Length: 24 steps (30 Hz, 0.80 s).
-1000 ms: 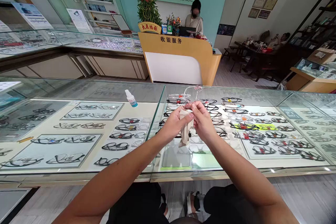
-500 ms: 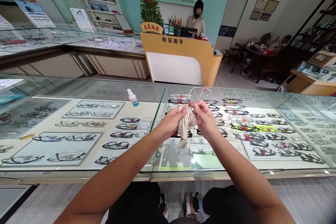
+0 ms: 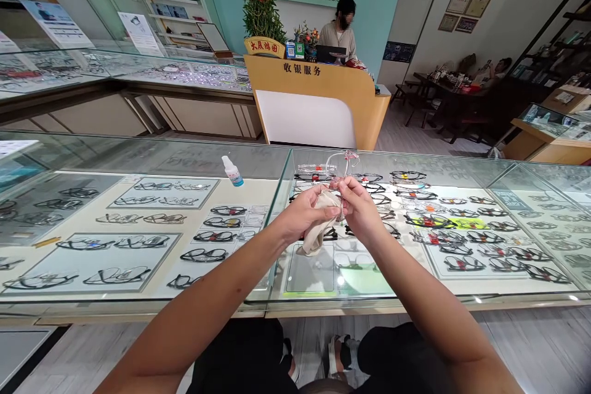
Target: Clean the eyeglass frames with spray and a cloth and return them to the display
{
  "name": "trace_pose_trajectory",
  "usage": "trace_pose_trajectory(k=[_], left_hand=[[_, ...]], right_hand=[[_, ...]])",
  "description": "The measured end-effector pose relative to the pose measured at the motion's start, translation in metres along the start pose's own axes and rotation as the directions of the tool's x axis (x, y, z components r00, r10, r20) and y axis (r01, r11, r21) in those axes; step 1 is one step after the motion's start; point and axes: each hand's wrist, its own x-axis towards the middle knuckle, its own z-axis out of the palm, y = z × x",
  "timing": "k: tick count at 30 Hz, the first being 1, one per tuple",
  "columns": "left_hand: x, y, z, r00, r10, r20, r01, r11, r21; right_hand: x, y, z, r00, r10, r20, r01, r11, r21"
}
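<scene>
Head camera view, looking forward and down over a long glass-topped display bench [image 3: 138, 157] in an eyewear shop. Both bare forearms reach out from the bottom of the picture and meet above the middle of the bench.

The left hand [image 3: 305, 215] is clenched around a beige cloth [image 3: 316, 239]. The cloth is bunched between thumb and fingers [image 3: 323, 197], and its loose end hangs below the palm. The right hand [image 3: 362, 212] touches the left. Its fingers pinch a pair of clear, pink-tinted glasses [image 3: 349, 156], which are held in the air just above the glass. Part of the frame rises above both hands, and the lower part is pressed into the cloth, so the exact grip point is hidden.

A small white spray bottle [image 3: 232, 171] with a blue label stands tilted on the glass, to the left of the hands and apart from them. Under the glass lie rows of spectacle frames [image 3: 212, 237] on pale trays, on both sides of the hands.

Beyond the bench stands an orange service bench [image 3: 318, 104] with a white front panel. A person [image 3: 340, 31] is behind it, beside a tall green plant [image 3: 261, 9]. The wearer's dark-clothed knees and sandalled feet show at the bottom edge.
</scene>
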Motion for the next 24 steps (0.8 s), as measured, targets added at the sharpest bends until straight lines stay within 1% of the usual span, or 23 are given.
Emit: trace_pose_trajectory(k=[3,7,10,13,17,21,24], left_hand=[[-0.002,0.001,0.004,0.999,0.045,-0.009,-0.045,0.997,0.055],[-0.005,0.006,0.014,0.994,0.078,-0.082,-0.072,0.994,0.078],[-0.005,0.008,0.019,0.987,0.104,-0.124,-0.094,0.992,0.085],[-0.004,0.007,0.016,0.989,0.107,-0.103,-0.099,0.992,0.080],[-0.002,0.003,0.004,0.993,0.115,-0.033,-0.112,0.991,0.074],[0.000,0.000,0.000,0.992,0.129,0.018,-0.130,0.985,0.115],[0.000,0.000,0.006,0.990,0.137,-0.022,-0.133,0.984,0.121]], right_hand=[[-0.001,-0.003,0.000,1.000,0.014,0.001,-0.014,1.000,-0.016],[-0.003,-0.002,0.001,0.999,-0.006,0.033,0.009,0.997,-0.079],[-0.004,-0.001,0.002,0.996,-0.035,0.084,0.044,0.994,-0.102],[-0.004,-0.003,0.002,0.994,-0.048,0.098,0.057,0.995,-0.087],[-0.002,-0.009,0.000,1.000,0.015,0.012,-0.015,0.999,-0.049],[0.001,-0.007,-0.002,0.999,0.043,-0.022,-0.044,0.999,-0.011],[-0.001,-0.002,0.000,0.999,0.031,-0.022,-0.031,0.999,-0.007]])
